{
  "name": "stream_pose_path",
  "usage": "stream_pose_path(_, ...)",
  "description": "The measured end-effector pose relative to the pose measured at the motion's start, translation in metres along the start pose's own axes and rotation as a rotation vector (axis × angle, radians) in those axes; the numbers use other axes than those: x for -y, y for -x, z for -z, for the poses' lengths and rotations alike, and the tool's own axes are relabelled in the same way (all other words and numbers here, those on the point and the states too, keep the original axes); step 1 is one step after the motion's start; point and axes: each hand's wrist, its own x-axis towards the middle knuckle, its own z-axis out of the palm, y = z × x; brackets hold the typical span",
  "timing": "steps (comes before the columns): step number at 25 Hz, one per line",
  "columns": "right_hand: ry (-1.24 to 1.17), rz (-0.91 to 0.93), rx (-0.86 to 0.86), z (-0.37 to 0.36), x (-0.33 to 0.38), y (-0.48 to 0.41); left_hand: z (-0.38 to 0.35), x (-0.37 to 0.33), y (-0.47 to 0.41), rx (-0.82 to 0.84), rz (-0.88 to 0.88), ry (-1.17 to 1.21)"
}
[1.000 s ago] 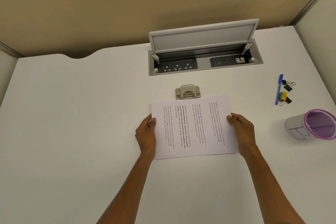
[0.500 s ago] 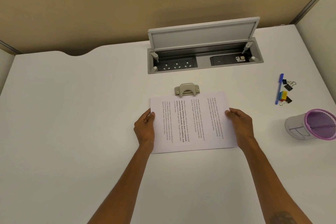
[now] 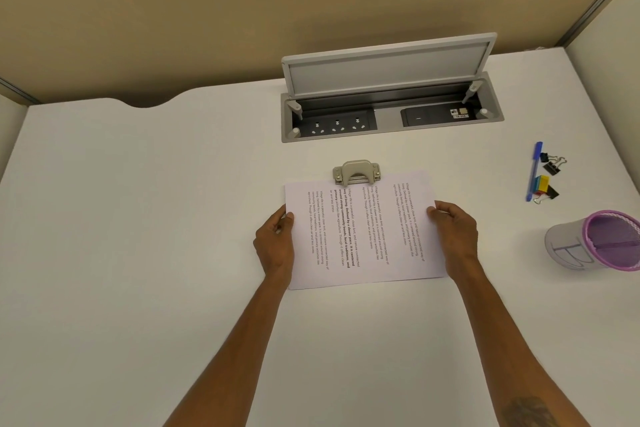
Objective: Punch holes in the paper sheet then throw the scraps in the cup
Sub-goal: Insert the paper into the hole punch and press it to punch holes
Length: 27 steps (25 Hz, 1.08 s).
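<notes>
Both the left hand (image 3: 277,243) and right hand (image 3: 453,236) pinch the paper sheet (image 3: 363,232) by its short edges; its far long edge meets the hole punch (image 3: 356,172) slot, straight ahead on the table (image 3: 138,218).

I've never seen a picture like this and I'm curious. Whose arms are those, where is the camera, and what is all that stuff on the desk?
The arms belong to a person, and the camera sits on their head, looking down at a white desk. The left hand and right hand each hold one side of a printed paper sheet. Its far edge sits at a small metal hole punch. On the right lies a purple-rimmed mesh cup, tipped on its side. Behind it are a blue pen and some binder clips. At the back, a socket box in the desk has its lid up.
</notes>
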Motion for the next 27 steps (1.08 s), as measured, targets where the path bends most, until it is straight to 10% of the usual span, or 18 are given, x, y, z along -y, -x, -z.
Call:
stream_pose_path(16,0.491,0.379,-0.315,-0.024,0.014,0.038,-0.002,0.003,-0.002,-0.018,0.04,0.086)
stream_pose_path(22,0.858,0.736,0.277,-0.107,0.024,0.053,-0.001,0.001,0.0,-0.021,0.042,0.069)
stream_pose_path(27,1.075,0.806,0.307,-0.12,0.028,0.029,-0.003,-0.003,0.003,-0.039,0.035,0.066)
